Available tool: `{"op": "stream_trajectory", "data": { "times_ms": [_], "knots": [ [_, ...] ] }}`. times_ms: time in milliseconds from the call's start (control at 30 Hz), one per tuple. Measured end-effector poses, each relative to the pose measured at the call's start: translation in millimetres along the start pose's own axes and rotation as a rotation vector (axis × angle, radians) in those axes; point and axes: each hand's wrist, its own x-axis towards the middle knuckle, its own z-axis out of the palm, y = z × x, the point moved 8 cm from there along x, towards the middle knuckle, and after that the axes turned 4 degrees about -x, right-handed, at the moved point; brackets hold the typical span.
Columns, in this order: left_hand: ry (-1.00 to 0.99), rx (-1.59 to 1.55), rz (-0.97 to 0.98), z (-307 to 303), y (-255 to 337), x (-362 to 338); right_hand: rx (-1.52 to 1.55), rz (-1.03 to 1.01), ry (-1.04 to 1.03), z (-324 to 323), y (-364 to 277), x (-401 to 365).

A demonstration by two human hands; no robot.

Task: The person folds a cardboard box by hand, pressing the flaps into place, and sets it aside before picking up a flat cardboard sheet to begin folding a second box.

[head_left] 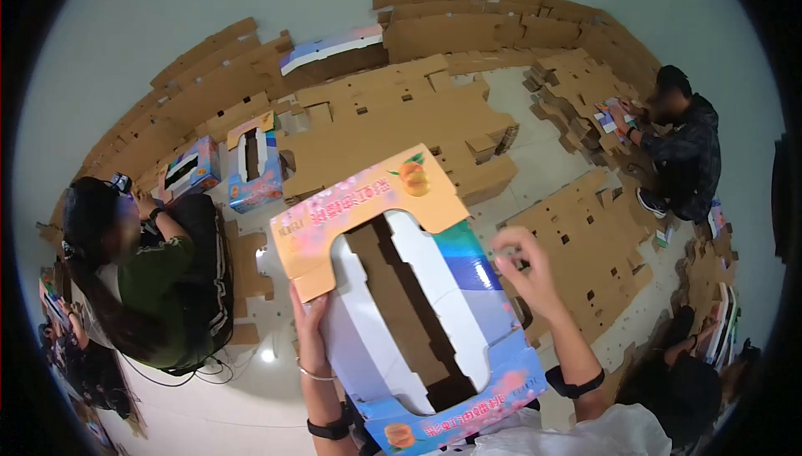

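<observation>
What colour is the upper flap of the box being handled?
The flap of the box is peach-orange with pink blossoms; head view.

Colourful printed carton (401,289), half-folded, open-topped

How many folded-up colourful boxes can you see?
3: the held box gripped by the left hand; two on the floor upper left, a blue box and its taller neighbour. More may be hidden.

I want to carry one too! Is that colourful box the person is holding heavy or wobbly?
Probably light: the colourful box is hollow cardboard with a big cut-out, and the left hand holds it by one edge. Likely a bit floppy, since its orange flap bends away. Thin walls might crush if squeezed hard.
</observation>
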Motion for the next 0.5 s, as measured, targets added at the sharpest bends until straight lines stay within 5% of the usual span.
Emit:
{"op": "stream_trajectory", "data": {
  "times_ms": [33, 100, 400, 500],
  "knots": [
    [0.008, -0.033, -0.026, -0.6, -1.9, -2.3, -0.009, 0.007, -0.001, -12.3, 3.7, -11.2],
    [0.047, -0.068, -0.071, -16.1, -16.4, -1.3, -0.011, -0.129, -0.334, -3.8, -1.4, -40.4],
    [0.027, -0.047, -0.002, -23.7, -17.5, 5.5, -0.039, -0.083, -0.08, -8.3, -18.7, -83.8],
    [0.029, -0.087, -0.047, -14.4, -12.0, 0.9, 0.005, -0.043, -0.137, -6.6, -18.2, -83.3]
  ]
}}
